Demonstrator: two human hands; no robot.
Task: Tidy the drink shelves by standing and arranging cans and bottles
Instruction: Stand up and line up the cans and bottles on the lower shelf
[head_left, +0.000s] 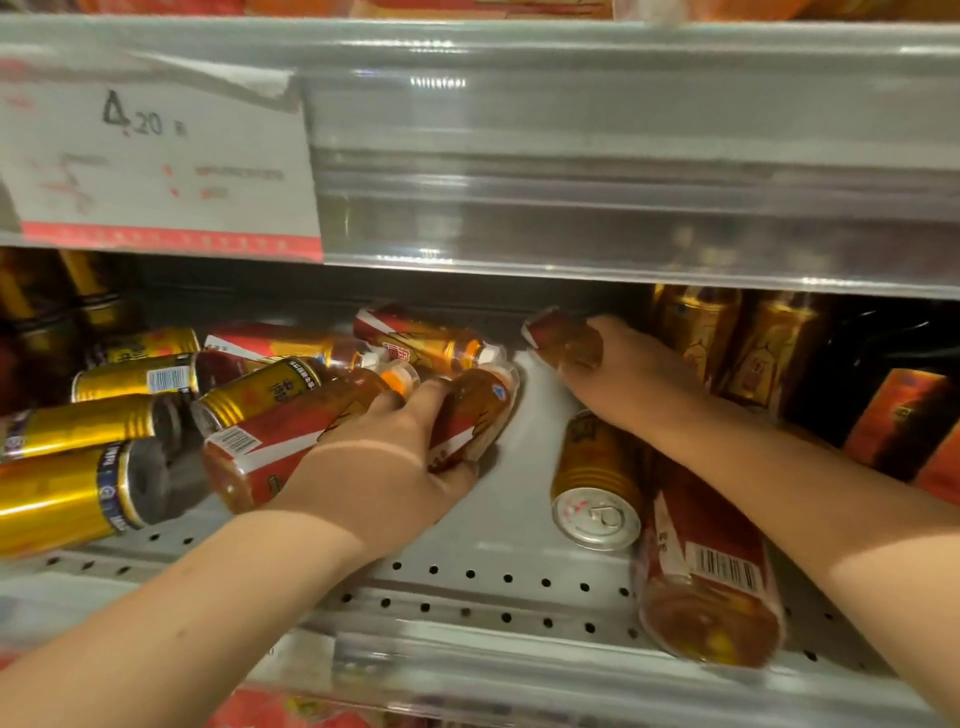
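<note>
While both arms are reaching into the grey metal shelf (467, 577) with little round holes, the left hand (384, 467) is curling its fingers and thumb round a smooth brown bottle (480, 415) lying near the middle. The right hand (628, 374), at 2 o'clock, is gripping a red-label bottle (563, 338). Shiny round gold cans (78, 493) are lying sideways at 9 o'clock.

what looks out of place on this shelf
Nearly everything lies toppled: gold cans piled left, red-label bottles heaped mid-shelf, a lone can and front bottle on their sides at right. The left hand grips a centre bottle, the right hand a rear bottle.
</note>
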